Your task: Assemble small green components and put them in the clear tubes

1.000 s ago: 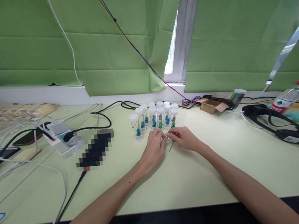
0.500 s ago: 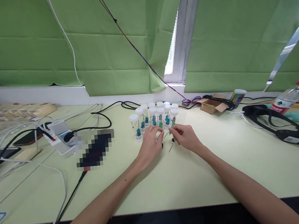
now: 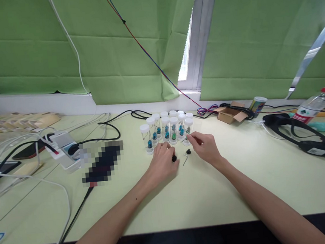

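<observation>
My left hand (image 3: pixel 163 160) rests palm down on the table, its thumb apart from its bent fingers. A small round black piece (image 3: pixel 174 158) lies in the gap by the thumb; no grip on it is visible. My right hand (image 3: pixel 206 145) is closed in a pinch at the front right of the tubes; a thin, small thing seems to stick out at its fingertips, too small to name. Between the hands lie a small black knob-like piece (image 3: pixel 188 151) and an L-shaped hex key (image 3: pixel 185 159). Several clear tubes (image 3: pixel 146 138) with white caps and blue or green contents stand just beyond.
At left are a white power strip (image 3: pixel 64 149), cables and a pixelated dark object (image 3: pixel 105 163). On the right stand an open cardboard box (image 3: pixel 230 114), a can (image 3: pixel 258 106), a black headset strap (image 3: pixel 303 140) and a red-capped bottle (image 3: pixel 313 107).
My left hand has drawn slightly nearer, its thumb moving down beside the round black piece. My right hand has shifted a little right and up, away from the left fingers, uncovering the knob-like piece.
</observation>
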Demonstrator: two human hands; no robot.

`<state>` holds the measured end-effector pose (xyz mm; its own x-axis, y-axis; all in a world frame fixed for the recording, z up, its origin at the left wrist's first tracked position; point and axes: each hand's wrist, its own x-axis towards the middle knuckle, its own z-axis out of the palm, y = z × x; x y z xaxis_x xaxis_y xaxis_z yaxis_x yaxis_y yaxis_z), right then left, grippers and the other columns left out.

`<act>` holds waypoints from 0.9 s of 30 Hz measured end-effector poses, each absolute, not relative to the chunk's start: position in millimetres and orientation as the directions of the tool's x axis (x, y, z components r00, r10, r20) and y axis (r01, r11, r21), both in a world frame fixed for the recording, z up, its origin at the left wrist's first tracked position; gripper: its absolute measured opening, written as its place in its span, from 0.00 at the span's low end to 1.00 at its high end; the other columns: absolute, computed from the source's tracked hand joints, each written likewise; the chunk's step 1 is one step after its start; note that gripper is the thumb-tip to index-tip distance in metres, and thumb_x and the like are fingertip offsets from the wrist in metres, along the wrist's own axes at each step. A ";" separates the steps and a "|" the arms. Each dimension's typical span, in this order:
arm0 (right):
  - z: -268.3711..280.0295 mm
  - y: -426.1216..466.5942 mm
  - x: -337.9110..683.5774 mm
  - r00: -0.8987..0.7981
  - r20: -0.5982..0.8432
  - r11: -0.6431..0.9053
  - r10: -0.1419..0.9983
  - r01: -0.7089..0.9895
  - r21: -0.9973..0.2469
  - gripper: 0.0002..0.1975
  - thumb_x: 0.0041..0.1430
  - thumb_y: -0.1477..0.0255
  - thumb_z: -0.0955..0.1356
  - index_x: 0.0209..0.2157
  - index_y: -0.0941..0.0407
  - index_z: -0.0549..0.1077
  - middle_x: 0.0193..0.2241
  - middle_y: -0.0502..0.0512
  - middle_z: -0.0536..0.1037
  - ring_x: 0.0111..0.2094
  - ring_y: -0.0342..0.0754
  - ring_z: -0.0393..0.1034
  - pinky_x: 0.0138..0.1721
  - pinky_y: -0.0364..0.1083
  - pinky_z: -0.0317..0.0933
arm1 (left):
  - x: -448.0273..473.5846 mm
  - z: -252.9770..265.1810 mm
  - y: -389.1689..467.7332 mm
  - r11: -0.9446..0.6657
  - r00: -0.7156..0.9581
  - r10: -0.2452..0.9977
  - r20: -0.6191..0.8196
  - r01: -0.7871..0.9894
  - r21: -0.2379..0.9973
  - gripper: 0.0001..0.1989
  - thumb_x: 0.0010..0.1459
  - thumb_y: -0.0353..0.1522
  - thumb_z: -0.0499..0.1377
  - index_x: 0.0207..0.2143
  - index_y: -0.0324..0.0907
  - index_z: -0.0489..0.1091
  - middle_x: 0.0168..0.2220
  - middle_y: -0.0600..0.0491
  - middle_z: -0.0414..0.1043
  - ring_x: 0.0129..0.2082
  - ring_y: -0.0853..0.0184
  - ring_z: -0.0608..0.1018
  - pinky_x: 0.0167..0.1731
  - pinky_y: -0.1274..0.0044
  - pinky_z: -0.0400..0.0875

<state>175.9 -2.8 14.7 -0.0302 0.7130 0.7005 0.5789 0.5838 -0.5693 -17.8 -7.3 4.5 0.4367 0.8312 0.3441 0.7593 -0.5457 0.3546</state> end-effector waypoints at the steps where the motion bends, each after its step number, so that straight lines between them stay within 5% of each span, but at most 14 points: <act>1: 15.1 -3.0 175.7 -0.033 0.702 0.587 0.711 0.579 -0.567 0.17 0.65 0.65 0.65 0.23 0.57 0.69 0.17 0.46 0.63 0.20 0.40 0.50 0.23 0.42 0.51 | -18.4 3.2 -6.5 -0.549 0.441 0.829 0.344 0.758 0.352 0.02 0.53 0.30 0.60 0.30 0.42 0.70 0.40 0.45 0.69 0.46 0.52 0.68 0.45 0.61 0.67; 12: 17.6 -4.8 173.5 -0.039 0.733 0.613 0.679 0.581 -0.536 0.16 0.65 0.68 0.65 0.24 0.57 0.70 0.19 0.48 0.68 0.21 0.41 0.55 0.24 0.42 0.54 | -12.9 6.0 -7.4 -0.621 0.442 0.778 0.447 0.653 0.434 0.04 0.58 0.27 0.59 0.32 0.42 0.65 0.39 0.48 0.69 0.44 0.57 0.72 0.43 0.64 0.70; 20: 20.5 -9.4 171.1 0.021 0.840 0.670 0.542 0.593 -0.447 0.15 0.64 0.72 0.65 0.22 0.56 0.68 0.18 0.48 0.67 0.20 0.40 0.55 0.23 0.42 0.54 | -7.6 7.9 -4.7 -0.654 0.300 0.752 0.587 0.452 0.607 0.02 0.60 0.27 0.58 0.36 0.42 0.67 0.38 0.53 0.71 0.35 0.68 0.75 0.37 0.73 0.77; 27: 22.5 -15.4 166.8 0.028 0.877 0.692 0.480 0.602 -0.398 0.16 0.64 0.74 0.65 0.20 0.56 0.67 0.16 0.48 0.67 0.18 0.40 0.56 0.22 0.41 0.54 | -7.1 2.9 -2.5 -0.642 0.279 0.762 0.584 0.443 0.626 0.03 0.59 0.28 0.59 0.37 0.42 0.71 0.38 0.52 0.73 0.33 0.68 0.77 0.35 0.73 0.79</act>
